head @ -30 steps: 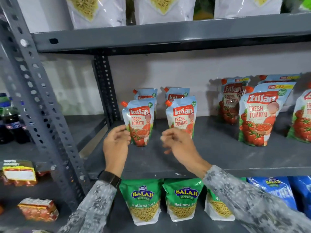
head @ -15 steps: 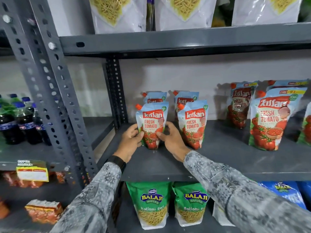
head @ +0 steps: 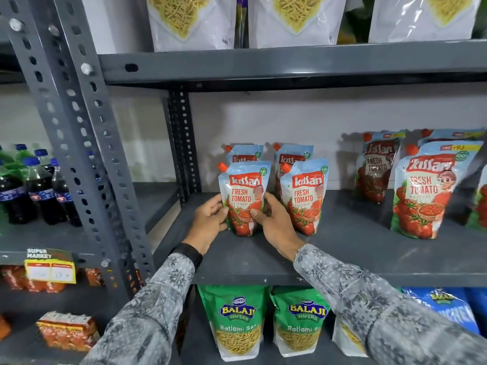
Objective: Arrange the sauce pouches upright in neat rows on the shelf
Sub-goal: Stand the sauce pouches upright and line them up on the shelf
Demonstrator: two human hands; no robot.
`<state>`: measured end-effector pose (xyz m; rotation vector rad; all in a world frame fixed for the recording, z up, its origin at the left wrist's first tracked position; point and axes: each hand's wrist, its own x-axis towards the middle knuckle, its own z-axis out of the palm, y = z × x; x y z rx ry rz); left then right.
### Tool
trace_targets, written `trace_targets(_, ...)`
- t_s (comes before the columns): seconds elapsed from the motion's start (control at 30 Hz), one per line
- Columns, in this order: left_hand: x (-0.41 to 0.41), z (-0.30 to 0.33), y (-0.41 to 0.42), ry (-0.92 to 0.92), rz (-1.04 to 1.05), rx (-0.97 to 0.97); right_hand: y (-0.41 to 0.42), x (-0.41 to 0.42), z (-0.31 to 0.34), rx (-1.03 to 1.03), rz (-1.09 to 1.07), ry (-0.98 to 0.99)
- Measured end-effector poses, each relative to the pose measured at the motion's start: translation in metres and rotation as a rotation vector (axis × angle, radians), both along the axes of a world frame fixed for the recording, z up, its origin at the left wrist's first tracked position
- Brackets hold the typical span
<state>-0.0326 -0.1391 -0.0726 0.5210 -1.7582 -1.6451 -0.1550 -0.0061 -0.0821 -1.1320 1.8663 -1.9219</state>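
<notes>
Several Kissan tomato ketchup pouches stand upright on the grey middle shelf (head: 342, 259). My left hand (head: 209, 219) and my right hand (head: 274, 222) clasp the front-left pouch (head: 243, 191) from both sides, its base on the shelf. A second front pouch (head: 304, 196) stands just to its right. Behind them two more pouches (head: 246, 154) (head: 295, 152) form a back row, mostly hidden. Larger pouches stand apart on the right: one in front (head: 424, 196), one further back (head: 375, 167), another behind at the far right (head: 456, 134).
A perforated grey upright (head: 79, 143) stands at the left. Cola bottles (head: 37, 191) fill the neighbouring shelf. White snack bags (head: 189, 19) sit on the shelf above, green Balaji bags (head: 237, 320) below. Bare shelf surface lies between the two pouch groups.
Both hands moved in from in front of the pouches and closed around the front-left pouch. The camera shifted closer and leftward.
</notes>
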Motion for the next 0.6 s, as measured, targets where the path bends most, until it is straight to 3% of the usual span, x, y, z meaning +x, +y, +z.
trace_targets(0.33,0.001,-0.001,-0.003,-0.037,-0.072,-0.025,0.001,0.001,0.0,0.012,-0.005,-0.048)
trace_targets(0.6,0.015,0.002,0.018,-0.034,0.006,-0.042,0.026,0.019,0.007,0.119,-0.033,-0.025)
